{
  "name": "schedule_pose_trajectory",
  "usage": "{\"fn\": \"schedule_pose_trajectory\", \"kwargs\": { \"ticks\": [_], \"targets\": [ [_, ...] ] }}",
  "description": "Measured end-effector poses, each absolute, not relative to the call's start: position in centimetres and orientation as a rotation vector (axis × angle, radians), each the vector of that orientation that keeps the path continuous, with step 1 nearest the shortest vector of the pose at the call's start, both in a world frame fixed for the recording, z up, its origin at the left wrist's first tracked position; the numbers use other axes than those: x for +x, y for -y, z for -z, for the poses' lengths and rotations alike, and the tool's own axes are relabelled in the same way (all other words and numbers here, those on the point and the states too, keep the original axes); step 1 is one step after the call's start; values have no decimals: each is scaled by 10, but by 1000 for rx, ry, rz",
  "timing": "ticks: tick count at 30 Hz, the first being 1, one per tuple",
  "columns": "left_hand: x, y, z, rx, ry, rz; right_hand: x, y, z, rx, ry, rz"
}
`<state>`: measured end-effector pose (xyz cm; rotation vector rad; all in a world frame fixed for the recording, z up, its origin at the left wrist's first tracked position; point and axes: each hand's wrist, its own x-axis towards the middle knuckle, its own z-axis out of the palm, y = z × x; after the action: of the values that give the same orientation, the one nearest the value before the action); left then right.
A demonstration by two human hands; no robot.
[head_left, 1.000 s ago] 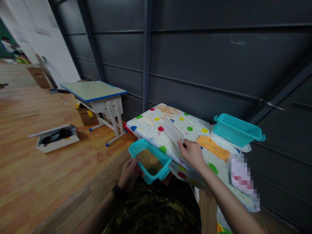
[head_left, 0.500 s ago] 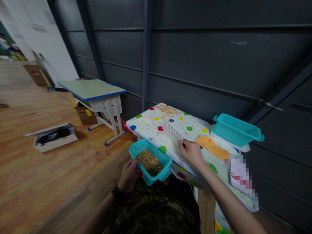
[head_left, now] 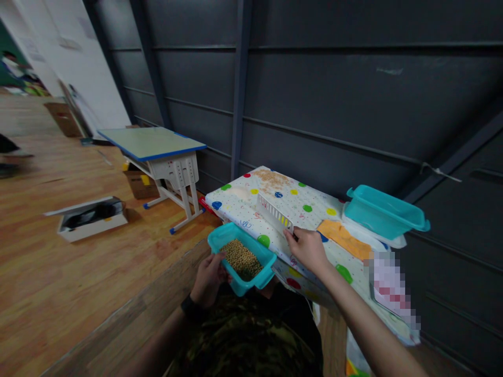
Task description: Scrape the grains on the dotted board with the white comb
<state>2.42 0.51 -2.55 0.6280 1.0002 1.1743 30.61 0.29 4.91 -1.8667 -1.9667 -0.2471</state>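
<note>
My left hand (head_left: 209, 275) is closed on the near left rim of a teal plastic bin (head_left: 219, 235), held at the table's front edge. Round tan beans (head_left: 241, 257), which look like soybeans, cover its bottom. In my right hand (head_left: 308, 248) is one end of a white slotted plastic divider (head_left: 273, 213), standing on its long edge over the dotted tablecloth (head_left: 285, 246). Beyond it, small tan grains (head_left: 271, 179) lie scattered near the table's far corner, and a paler powdery patch (head_left: 241, 192) lies left of them.
A second teal bin (head_left: 387, 212) stands on a white lid at the right, beside an orange cloth (head_left: 346, 238). A blurred-out item (head_left: 391, 288) lies at the right end. To the left are a school desk (head_left: 153, 142) and an open white box (head_left: 92, 217). A dark panelled wall (head_left: 314, 78) rises behind.
The white divider has shifted slightly left and toward me, with my right hand still on it. My left hand keeps its hold on the bin. The view has turned a little.
</note>
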Motion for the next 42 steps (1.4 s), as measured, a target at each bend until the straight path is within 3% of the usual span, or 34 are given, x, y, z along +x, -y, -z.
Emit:
{"fn": "schedule_pose_trajectory", "kwargs": {
  "ticks": [11,25,34,42],
  "targets": [
    [19,-18,36,606,-1019,-1234,302,25,-49,-1659,2038,67],
    [16,-22,32,621,-1026,-1252,304,-42,-61,-1946,2043,264],
    [11,-23,24,618,-1031,-1257,310,6,-48,-1545,2183,198],
    [12,-24,25,619,-1031,-1265,307,-27,-50,-1594,1850,116]
  ]
}}
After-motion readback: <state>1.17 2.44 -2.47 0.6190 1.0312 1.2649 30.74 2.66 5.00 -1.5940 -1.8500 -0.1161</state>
